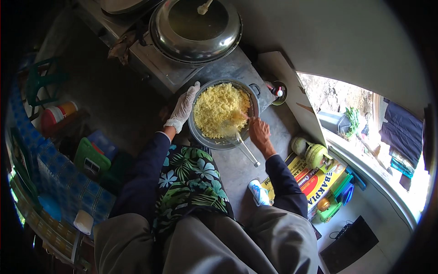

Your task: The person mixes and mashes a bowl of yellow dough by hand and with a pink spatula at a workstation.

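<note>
A grey pan (219, 105) full of yellow rice-like grains sits on a grey worktop. My left hand (183, 106), in a clear plastic glove, grips the pan's left rim. My bare right hand (261, 136) is closed on the handle of a wooden-coloured spatula (238, 117), whose blade is in the grains on the right side. A blurred, pale metal utensil (246, 153) rests in the pan, its long handle sticking out over the front rim, left of my right hand.
A large lidded steel pot (196, 52) stands on a stove behind. A board (285, 80) and small gas cylinders (314, 155) are to the right, below a bright window. A green chair (42, 82) and a blue-checked cloth (68, 182) are at left.
</note>
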`<action>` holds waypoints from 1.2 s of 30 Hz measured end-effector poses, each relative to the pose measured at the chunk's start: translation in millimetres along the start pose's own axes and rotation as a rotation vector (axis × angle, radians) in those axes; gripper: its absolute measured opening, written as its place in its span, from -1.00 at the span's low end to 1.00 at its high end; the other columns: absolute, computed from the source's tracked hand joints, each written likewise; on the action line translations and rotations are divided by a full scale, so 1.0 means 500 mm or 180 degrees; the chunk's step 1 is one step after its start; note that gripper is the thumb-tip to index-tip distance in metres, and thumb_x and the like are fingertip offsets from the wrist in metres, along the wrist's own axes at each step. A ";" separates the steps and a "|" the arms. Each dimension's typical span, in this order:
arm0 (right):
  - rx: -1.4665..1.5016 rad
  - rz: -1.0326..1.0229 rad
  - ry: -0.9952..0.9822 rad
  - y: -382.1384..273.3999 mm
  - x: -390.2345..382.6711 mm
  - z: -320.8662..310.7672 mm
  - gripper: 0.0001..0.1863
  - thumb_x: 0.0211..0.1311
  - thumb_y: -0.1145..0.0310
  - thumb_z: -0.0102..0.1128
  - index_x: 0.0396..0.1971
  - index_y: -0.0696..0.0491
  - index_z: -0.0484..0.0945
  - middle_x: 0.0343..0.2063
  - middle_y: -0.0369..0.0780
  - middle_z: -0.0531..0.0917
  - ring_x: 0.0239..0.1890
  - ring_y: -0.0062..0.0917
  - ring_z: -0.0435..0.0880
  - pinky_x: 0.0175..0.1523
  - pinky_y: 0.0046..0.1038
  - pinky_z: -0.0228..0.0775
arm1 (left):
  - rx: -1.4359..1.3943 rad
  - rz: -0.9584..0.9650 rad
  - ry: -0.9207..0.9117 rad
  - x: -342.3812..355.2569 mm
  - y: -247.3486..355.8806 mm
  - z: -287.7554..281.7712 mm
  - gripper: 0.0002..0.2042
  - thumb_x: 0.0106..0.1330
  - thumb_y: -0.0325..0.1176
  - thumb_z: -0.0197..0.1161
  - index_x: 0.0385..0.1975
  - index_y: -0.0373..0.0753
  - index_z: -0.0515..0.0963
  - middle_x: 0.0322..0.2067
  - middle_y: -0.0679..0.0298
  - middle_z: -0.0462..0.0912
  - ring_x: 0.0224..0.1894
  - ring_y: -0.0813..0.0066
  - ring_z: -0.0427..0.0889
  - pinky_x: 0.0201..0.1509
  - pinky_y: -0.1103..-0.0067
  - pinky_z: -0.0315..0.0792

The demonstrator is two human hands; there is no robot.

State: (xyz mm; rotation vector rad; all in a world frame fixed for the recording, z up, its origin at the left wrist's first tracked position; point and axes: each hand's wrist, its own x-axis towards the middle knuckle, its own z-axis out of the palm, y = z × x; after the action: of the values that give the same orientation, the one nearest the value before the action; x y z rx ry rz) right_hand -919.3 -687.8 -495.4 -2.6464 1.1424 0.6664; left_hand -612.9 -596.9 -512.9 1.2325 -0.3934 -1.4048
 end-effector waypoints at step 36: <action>0.0961 0.0964 -0.0396 -0.046 -0.080 -0.007 -0.75 0.01 0.35 -0.10 -0.41 0.12 0.55 -0.53 0.02 0.58 -0.42 -0.04 0.58 -0.30 -0.09 0.41 | -0.0552 -0.0602 0.1512 -0.423 0.048 -0.220 -0.20 0.21 0.23 -0.14 0.15 -0.46 0.13 0.13 0.05 0.29 0.19 0.18 0.26 0.26 0.33 0.04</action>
State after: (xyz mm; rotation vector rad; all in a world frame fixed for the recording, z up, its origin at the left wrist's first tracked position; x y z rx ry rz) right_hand -925.8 -647.5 -473.5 -2.1757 1.4904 0.6382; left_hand -556.7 -374.6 -443.5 1.4339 0.1729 -1.2209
